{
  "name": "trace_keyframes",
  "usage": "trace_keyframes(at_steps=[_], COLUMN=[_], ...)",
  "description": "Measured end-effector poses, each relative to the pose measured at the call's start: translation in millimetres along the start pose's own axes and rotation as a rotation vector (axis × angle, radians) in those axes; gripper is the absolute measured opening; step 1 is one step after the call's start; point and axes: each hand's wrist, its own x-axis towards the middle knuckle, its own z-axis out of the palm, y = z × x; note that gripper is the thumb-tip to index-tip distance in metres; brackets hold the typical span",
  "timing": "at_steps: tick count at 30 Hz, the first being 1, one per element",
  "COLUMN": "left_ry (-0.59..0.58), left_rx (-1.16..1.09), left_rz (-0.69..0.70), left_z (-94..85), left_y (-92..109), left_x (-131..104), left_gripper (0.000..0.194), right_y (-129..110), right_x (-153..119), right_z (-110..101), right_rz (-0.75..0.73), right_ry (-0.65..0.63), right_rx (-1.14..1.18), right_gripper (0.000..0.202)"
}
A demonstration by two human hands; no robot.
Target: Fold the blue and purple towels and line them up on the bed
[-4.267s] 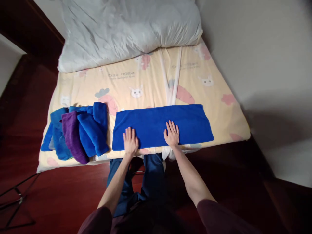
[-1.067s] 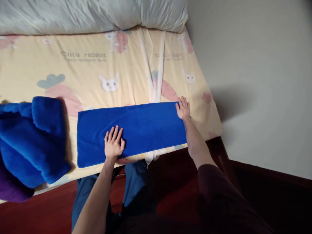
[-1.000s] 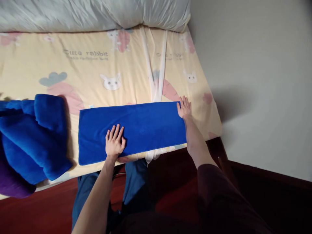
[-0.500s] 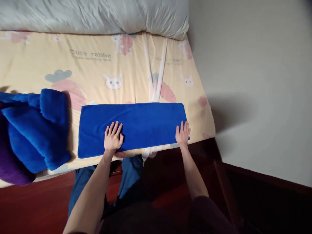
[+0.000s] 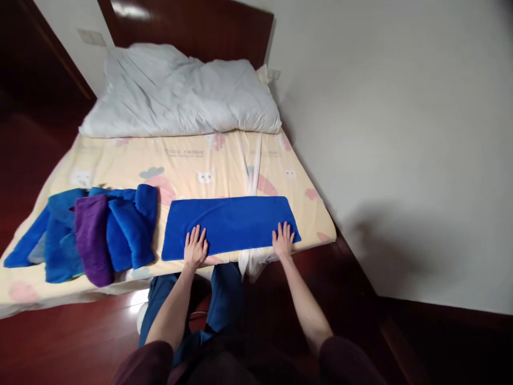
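Note:
A blue cloth point(image 5: 236, 222) lies flat as a long rectangle near the bed's front edge. My left hand point(image 5: 196, 247) rests open on its lower left part, fingers spread. Near the cloth's lower right corner, my right hand point(image 5: 283, 240) lies open too, palm down. Neither hand grips anything. To the left sits a loose pile of cloths, with a purple cloth point(image 5: 93, 238) on top of blue cloths point(image 5: 130, 230).
The bed point(image 5: 312, 219) has a yellow rabbit-patterned sheet. A grey-white quilt point(image 5: 180, 99) lies at its far end before a dark wooden headboard point(image 5: 200, 27). A bare wall point(image 5: 380, 133) stands on the right. White strips hang over the front edge.
The view has tilted up and widened, showing the headboard and the whole pile. My right hand has shifted slightly inward from the cloth's right edge; both hands stay open on it.

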Motion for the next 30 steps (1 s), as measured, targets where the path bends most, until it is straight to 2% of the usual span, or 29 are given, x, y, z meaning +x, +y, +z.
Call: trace_keyframes(at_steps=[1,2,4,6,7,9,11,13,15,17,22,26,30], left_ry=[0.027,0.052,0.076,0.072,0.056,-0.002,-0.093,-0.206,-0.299,-0.336,-0.338,-0.339,-0.337], left_rx=[0.013,0.028,0.058,0.082,0.087,0.082,0.059,0.039,0.034,0.037,0.050,0.054,0.059], left_rz=[-0.044,-0.089,-0.161,-0.189,-0.188,-0.174,-0.161,-0.156,-0.156,-0.166,-0.173,-0.171,-0.173], left_z=[-4.4,-8.2,-14.8,-20.6,-23.4,-28.8,-33.4,-36.5,-37.6,-36.9,-34.3,-35.7,-38.2], left_y=[-5.3,-10.8,-21.6,-31.5,-36.1,-45.2,-54.3,-63.0,-70.1,-74.8,-76.6,-74.3,-72.2], left_x=[-17.8,-37.3,-78.1,-115.6,-131.7,-157.5,-174.8,-185.3,-190.6,-192.1,-190.3,-193.1,-197.6], left_gripper=[0.060,0.061,0.062,0.064,0.064,0.065,0.064,0.057,0.050,0.047,0.048,0.047,0.045], right_y=[-9.0,-16.3,-25.5,-26.7,-24.6,-15.9,-5.0,1.8,-1.6,-16.4,-74.8,-106.6,-122.2], right_x=[-39.9,-84.8,-178.0,-254.6,-280.3,-303.2,-295.7,-273.5,-248.9,-227.1,-181.4,-150.6,-131.5], right_z=[12.6,28.4,63.7,93.1,102.6,109.8,104.9,95.1,86.4,80.9,79.3,85.7,91.0], right_rz=[-0.055,-0.093,-0.077,-0.012,0.026,0.050,0.036,0.027,0.010,-0.011,0.016,0.244,0.478], right_ry=[0.041,0.030,-0.100,-0.236,-0.298,-0.367,-0.421,-0.464,-0.456,-0.401,-0.232,-0.122,0.018], right_rx=[0.072,0.147,0.288,0.405,0.466,0.585,0.631,0.606,0.602,0.664,0.850,1.048,1.141], right_gripper=[0.064,0.064,0.060,0.061,0.063,0.063,0.058,0.052,0.047,0.045,0.044,0.047,0.036])
